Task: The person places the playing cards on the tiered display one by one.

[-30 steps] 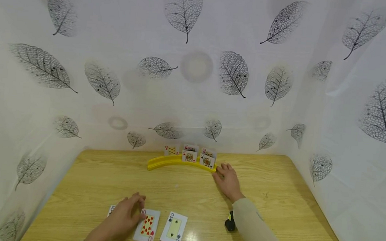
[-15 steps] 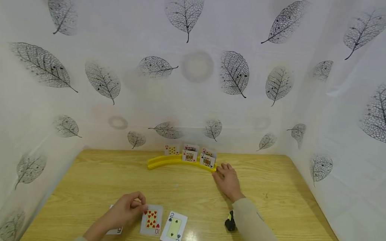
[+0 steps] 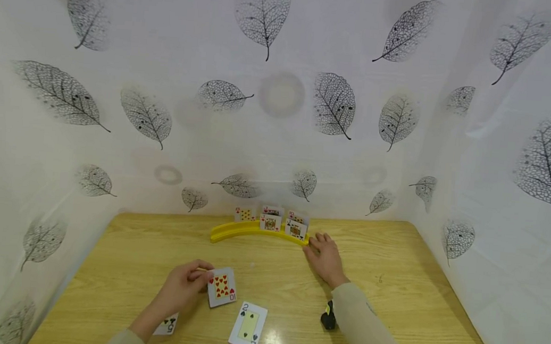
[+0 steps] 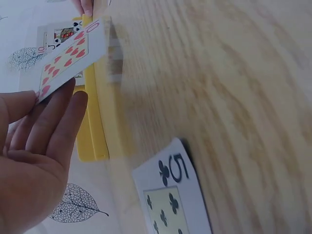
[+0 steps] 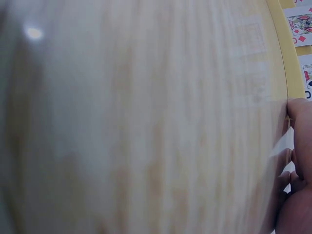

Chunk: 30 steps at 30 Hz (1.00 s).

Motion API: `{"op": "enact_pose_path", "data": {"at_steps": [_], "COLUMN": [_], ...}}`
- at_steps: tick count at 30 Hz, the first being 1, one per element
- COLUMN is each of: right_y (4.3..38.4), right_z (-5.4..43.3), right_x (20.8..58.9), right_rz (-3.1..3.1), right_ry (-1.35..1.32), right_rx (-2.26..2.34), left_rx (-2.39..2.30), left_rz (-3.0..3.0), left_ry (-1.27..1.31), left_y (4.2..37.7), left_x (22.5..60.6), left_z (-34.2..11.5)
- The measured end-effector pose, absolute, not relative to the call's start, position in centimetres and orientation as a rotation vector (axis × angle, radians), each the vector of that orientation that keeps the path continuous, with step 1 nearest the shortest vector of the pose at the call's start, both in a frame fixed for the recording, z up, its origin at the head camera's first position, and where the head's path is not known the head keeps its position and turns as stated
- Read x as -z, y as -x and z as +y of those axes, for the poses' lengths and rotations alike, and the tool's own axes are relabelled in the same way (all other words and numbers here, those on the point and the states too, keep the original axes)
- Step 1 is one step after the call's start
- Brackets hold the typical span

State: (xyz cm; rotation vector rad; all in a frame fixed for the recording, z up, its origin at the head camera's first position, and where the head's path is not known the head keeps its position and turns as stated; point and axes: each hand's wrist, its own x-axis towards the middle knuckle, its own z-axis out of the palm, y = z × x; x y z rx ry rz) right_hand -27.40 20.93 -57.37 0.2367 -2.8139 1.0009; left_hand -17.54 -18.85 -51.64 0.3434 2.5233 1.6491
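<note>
Yellow and curved, the card holder [image 3: 225, 232] sits near the table's [image 3: 130, 258] far edge, face cards [image 3: 270, 224] upright in it. The left hand [image 3: 181, 285] pinches the ten of hearts [image 3: 221, 287] near one corner, raised and tilted — so slim a hold could let it swivel or slip. The right hand [image 3: 326, 256] touches the holder's right end; whether its fingers grip, I cannot tell. A nudge there might topple the standing cards. Readable: "10" on the pinched card, "5" on the five of clubs [image 4: 163, 214], "2" on the two of spades [image 3: 247, 325] — no brand legible.
</note>
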Motion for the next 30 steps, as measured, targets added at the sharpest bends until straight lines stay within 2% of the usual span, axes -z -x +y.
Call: {"op": "enact_pose_path", "data": {"at_steps": [7, 30], "right_y": [27.3, 27.1], "right_z": [20.9, 20.9], "right_x": [57.3, 57.0], "right_rz": [-2.814, -2.806], "right_ry": [-0.24, -0.247], "right_rx": [-0.97, -0.976], "left_rx": [-1.763, -1.81], "left_rz": [2.518, 2.749], "left_ry": [-0.169, -0.311], "left_y": [18.4, 22.2], "left_x": [51.1, 49.6], "left_z": [-17.2, -15.1]}}
